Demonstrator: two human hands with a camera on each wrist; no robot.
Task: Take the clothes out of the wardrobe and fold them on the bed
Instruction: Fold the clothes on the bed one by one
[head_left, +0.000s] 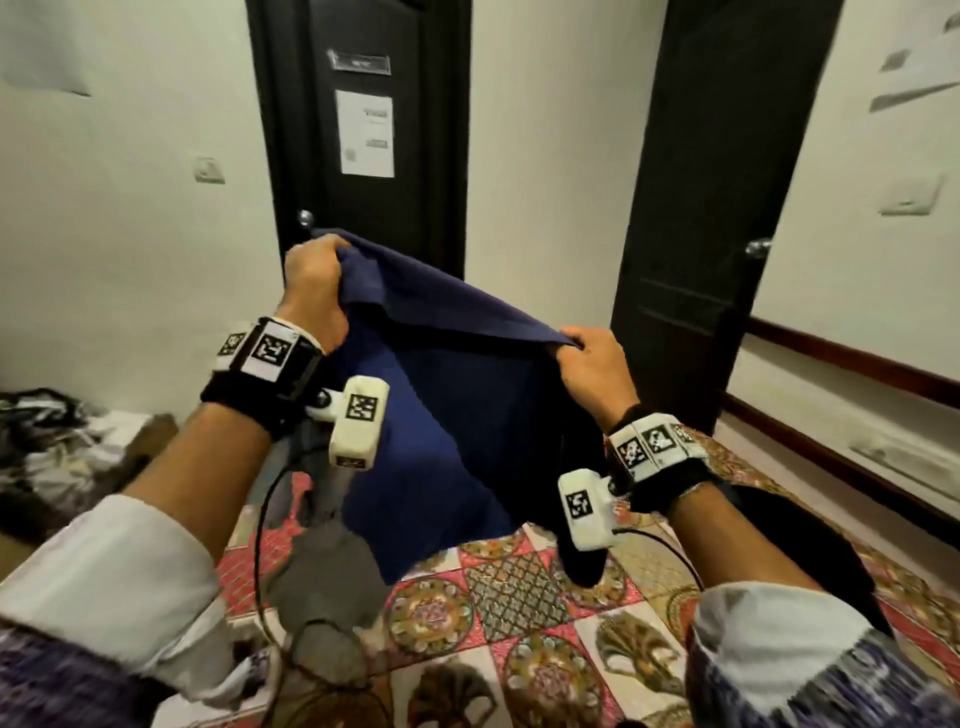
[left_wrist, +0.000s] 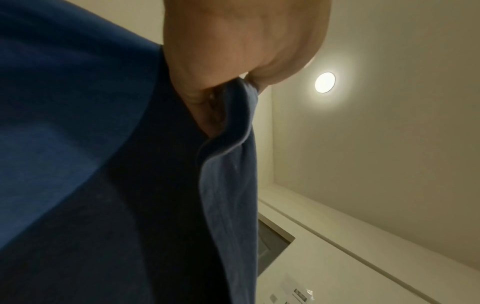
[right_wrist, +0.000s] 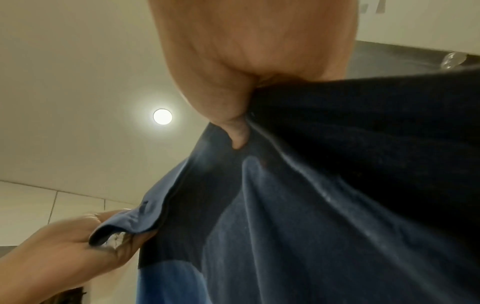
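A navy blue garment (head_left: 441, 395) hangs in the air above the patterned bed cover (head_left: 519, 613), stretched between both hands. My left hand (head_left: 314, 280) grips its upper left edge, held higher and further forward. My right hand (head_left: 592, 358) pinches the upper right edge, lower and nearer. In the left wrist view the blue cloth (left_wrist: 103, 164) fills the left side, with curled fingers (left_wrist: 202, 96) bunching its hem. In the right wrist view the garment (right_wrist: 311, 205) drapes down from my right hand (right_wrist: 233, 115), and the left hand (right_wrist: 78, 240) holds the far corner.
Two dark doors (head_left: 363, 130) (head_left: 711, 208) stand in the white wall ahead. A grey cloth (head_left: 332, 577) lies on the bed under the garment. A heap of clothes (head_left: 52, 441) sits at the left. A black cable (head_left: 265, 545) runs from my left wrist.
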